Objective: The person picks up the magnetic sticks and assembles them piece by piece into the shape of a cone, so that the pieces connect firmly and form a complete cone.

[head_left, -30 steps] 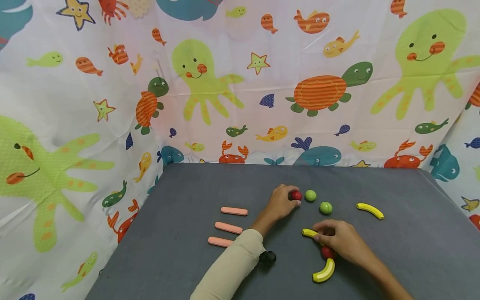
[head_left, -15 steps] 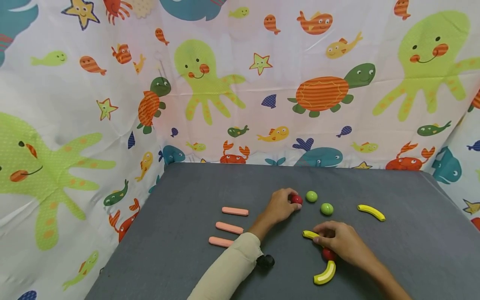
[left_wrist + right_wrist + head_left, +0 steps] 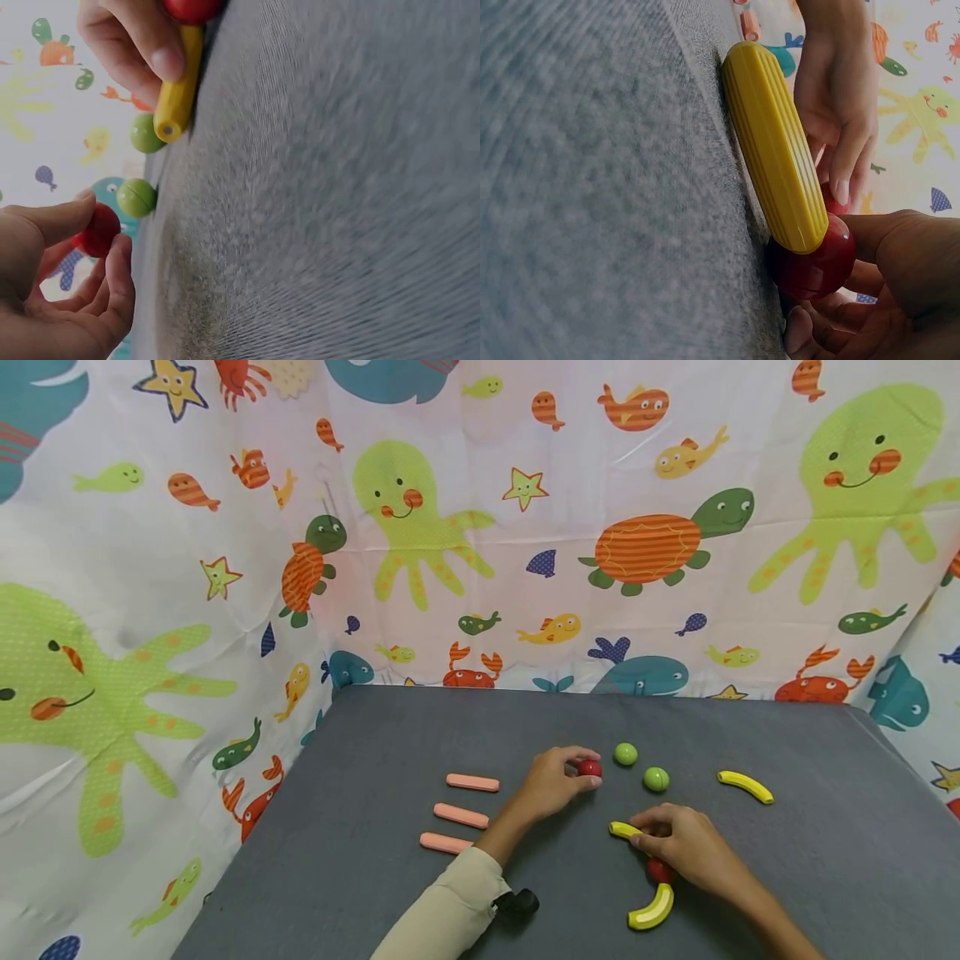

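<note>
My left hand [image 3: 553,782] pinches a small red ball [image 3: 589,767] between thumb and fingertips. The left wrist view shows that red ball [image 3: 100,231] near the two green balls [image 3: 136,198]. To the right, my right hand [image 3: 690,843] grips a yellow toy banana [image 3: 622,830], its far end partly hidden under the fingers. In the left wrist view the thumb lies along this banana [image 3: 180,97]. A second red ball [image 3: 659,870] sits below that hand, between the held banana and another curved toy banana [image 3: 651,908] on the nearer side.
Several loose toys lie on the grey table [image 3: 375,893]. A third toy banana [image 3: 745,786] is at the right, past the green balls [image 3: 656,779]. Three pink sticks [image 3: 461,815] lie left of my left forearm. A printed cloth [image 3: 480,527] hangs behind.
My left hand has come a little nearer and to the left with the red ball, away from the green balls. My right hand stays in place on the banana.
</note>
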`<action>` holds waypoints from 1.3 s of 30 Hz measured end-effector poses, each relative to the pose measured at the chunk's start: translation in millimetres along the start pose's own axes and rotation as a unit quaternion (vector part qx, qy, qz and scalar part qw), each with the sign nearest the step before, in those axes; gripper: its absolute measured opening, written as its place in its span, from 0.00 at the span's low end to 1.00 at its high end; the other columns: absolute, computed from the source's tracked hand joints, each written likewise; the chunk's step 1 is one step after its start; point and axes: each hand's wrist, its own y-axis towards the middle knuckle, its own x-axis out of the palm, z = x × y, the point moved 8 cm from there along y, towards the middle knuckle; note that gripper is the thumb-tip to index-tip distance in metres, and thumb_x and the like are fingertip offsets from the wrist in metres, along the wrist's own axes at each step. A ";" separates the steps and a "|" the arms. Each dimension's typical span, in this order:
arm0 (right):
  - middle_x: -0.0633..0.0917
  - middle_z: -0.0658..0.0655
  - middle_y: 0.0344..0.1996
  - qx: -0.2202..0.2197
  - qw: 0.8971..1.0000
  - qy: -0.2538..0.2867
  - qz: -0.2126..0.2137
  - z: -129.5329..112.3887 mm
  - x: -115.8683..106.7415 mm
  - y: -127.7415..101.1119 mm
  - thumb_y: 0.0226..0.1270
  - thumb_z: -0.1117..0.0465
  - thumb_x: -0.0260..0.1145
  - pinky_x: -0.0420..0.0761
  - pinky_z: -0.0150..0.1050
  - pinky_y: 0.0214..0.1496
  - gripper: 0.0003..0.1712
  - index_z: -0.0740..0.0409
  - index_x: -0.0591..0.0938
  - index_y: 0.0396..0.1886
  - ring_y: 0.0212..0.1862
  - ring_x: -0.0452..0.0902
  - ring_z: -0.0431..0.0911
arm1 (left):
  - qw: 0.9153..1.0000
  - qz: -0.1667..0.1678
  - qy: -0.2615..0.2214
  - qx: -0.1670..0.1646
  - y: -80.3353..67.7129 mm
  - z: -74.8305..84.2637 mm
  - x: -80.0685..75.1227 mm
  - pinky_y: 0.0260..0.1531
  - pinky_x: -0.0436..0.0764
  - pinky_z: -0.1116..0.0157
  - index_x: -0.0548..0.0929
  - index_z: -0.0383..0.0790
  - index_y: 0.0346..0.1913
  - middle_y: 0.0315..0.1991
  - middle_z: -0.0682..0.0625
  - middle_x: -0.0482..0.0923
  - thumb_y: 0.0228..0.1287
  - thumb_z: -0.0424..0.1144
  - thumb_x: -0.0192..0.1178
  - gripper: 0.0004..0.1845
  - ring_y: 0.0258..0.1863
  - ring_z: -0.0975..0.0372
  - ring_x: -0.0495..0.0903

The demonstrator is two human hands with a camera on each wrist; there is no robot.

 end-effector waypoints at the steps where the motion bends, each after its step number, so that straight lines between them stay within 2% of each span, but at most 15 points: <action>1: 0.87 0.48 0.36 0.000 1.000 -0.001 0.000 0.2 0.0 0.0 0.66 0.58 0.78 0.79 0.34 0.39 0.11 0.57 0.91 0.45 0.39 0.80 0.42 | 1.000 -0.004 -0.009 -0.001 -2.7 0.3 -0.1 0.40 0.81 0.70 0.87 0.44 0.62 0.53 0.52 0.85 0.70 0.40 0.73 0.20 0.42 0.66 0.81; 5: 0.87 0.48 0.36 0.003 1.000 -0.003 0.002 0.1 -0.2 -0.4 0.65 0.58 0.78 0.79 0.35 0.39 0.10 0.56 0.91 0.44 0.38 0.79 0.43 | 0.999 -0.015 -0.051 -0.009 -13.6 0.6 -0.3 0.34 0.80 0.71 0.87 0.43 0.62 0.49 0.54 0.85 0.67 0.38 0.75 0.21 0.38 0.67 0.83; 10: 0.86 0.48 0.36 0.008 1.000 -0.003 0.006 2.5 0.3 -0.3 0.65 0.58 0.78 0.79 0.35 0.39 0.10 0.55 0.91 0.44 0.39 0.79 0.42 | 0.997 -0.026 -0.075 -0.018 -26.7 0.4 0.5 0.35 0.79 0.70 0.87 0.45 0.61 0.48 0.56 0.84 0.67 0.40 0.76 0.21 0.35 0.69 0.83; 15: 0.86 0.49 0.36 0.018 1.000 0.005 0.001 2.9 -0.4 -1.0 0.66 0.58 0.78 0.79 0.35 0.39 0.10 0.56 0.90 0.44 0.38 0.79 0.43 | 0.997 -0.036 -0.072 -0.012 -37.2 3.7 1.0 0.34 0.81 0.70 0.87 0.47 0.62 0.50 0.57 0.85 0.68 0.44 0.74 0.21 0.36 0.69 0.84; 21: 0.87 0.48 0.34 0.020 1.000 0.016 0.003 0.5 -2.7 -0.5 0.67 0.58 0.77 0.79 0.35 0.37 0.10 0.56 0.90 0.44 0.37 0.79 0.44 | 0.998 -0.032 -0.060 0.007 -46.1 7.2 0.6 0.41 0.82 0.72 0.87 0.46 0.64 0.54 0.54 0.88 0.72 0.43 0.71 0.20 0.42 0.71 0.84; 26: 0.86 0.48 0.32 0.016 1.000 0.014 0.011 -1.1 -3.4 -1.0 0.67 0.58 0.77 0.77 0.35 0.36 0.09 0.55 0.90 0.44 0.36 0.78 0.44 | 0.998 -0.033 -0.055 0.000 -51.8 3.9 2.3 0.40 0.82 0.72 0.87 0.44 0.63 0.53 0.53 0.88 0.73 0.40 0.70 0.18 0.41 0.72 0.84; 32: 0.85 0.49 0.34 0.003 1.000 0.017 0.014 -3.0 -3.5 -1.7 0.68 0.59 0.76 0.77 0.35 0.37 0.13 0.58 0.89 0.49 0.37 0.78 0.44 | 0.993 -0.057 -0.106 -0.009 -54.0 1.2 9.4 0.39 0.84 0.72 0.86 0.41 0.64 0.52 0.52 0.88 0.75 0.34 0.66 0.17 0.40 0.68 0.88; 39: 0.85 0.49 0.34 0.000 1.000 0.021 0.013 -2.1 -3.7 -2.6 0.68 0.59 0.76 0.77 0.34 0.36 0.13 0.59 0.89 0.49 0.37 0.78 0.44 | 0.992 -0.055 -0.113 -0.033 -54.4 -6.1 15.0 0.35 0.81 0.71 0.88 0.43 0.59 0.46 0.58 0.87 0.64 0.38 0.76 0.21 0.33 0.70 0.85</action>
